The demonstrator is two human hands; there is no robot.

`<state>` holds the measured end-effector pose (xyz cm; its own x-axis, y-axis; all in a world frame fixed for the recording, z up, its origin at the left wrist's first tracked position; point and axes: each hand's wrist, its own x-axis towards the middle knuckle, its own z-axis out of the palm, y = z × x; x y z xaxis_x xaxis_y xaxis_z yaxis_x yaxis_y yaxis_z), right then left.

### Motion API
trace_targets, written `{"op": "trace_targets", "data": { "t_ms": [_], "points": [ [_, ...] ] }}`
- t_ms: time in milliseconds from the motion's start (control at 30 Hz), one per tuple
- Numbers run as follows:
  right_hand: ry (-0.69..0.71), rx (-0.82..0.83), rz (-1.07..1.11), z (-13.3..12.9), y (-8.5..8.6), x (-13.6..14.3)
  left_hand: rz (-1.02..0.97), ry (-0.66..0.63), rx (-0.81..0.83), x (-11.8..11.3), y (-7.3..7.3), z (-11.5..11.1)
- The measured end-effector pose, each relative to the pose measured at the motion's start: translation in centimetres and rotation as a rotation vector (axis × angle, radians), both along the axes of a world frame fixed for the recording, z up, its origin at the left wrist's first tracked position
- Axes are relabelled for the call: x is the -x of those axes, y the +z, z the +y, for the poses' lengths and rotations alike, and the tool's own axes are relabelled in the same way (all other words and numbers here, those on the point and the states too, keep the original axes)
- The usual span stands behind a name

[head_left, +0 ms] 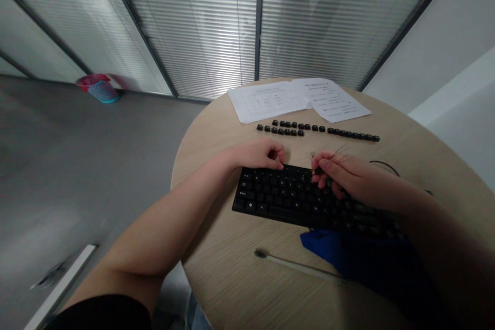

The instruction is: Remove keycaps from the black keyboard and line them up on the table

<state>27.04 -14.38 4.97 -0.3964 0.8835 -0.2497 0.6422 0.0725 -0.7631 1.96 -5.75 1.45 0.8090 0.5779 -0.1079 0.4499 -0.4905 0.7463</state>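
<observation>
A black keyboard (286,193) lies on the round wooden table (224,252). My left hand (266,153) rests at its upper left edge, fingers curled with the fingertips near the top rim; whether anything is between them is hidden. Over the keyboard's upper middle, my right hand (332,169) pinches a thin wire tool (340,150) whose fine ends stick up above the fingers. Its lower end is hidden by the fingers. Beyond the keyboard, loose black keycaps (288,132) stand in two rows, the back one reaching farther right.
Printed papers (266,100) lie at the table's far edge. Nearer me are a toothbrush (297,265) and a blue cloth (325,245), partly under my right arm. A cable (386,166) curves behind my right wrist. A basket (101,88) stands on the floor at far left.
</observation>
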Motion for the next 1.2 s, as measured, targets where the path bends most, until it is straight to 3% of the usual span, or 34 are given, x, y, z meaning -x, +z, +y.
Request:
{"op": "trace_targets", "data": {
  "t_ms": [267, 533, 700, 900, 1200],
  "points": [
    [0.086, -0.254, -0.073, 0.8, -0.4, -0.3, 0.016, 0.0, -0.011, 0.2, 0.1, 0.1],
    [-0.016, -0.329, 0.104, 1.1, -2.5, 0.3, 0.099, 0.01, -0.007, 1.8, 0.6, 0.6],
    [-0.083, -0.312, 0.204, 1.0, -3.5, -0.2, 0.166, 0.135, -0.105, 3.1, 0.4, 2.1],
    [-0.051, -0.4, 0.098, 0.8, -3.2, -0.6, 0.14, 0.128, -0.115, 2.7, 0.3, 1.9],
    [0.006, -0.37, 0.054, 0.8, -2.6, -0.3, 0.152, 0.074, -0.057, 1.5, 0.6, 1.0]
  ]
}}
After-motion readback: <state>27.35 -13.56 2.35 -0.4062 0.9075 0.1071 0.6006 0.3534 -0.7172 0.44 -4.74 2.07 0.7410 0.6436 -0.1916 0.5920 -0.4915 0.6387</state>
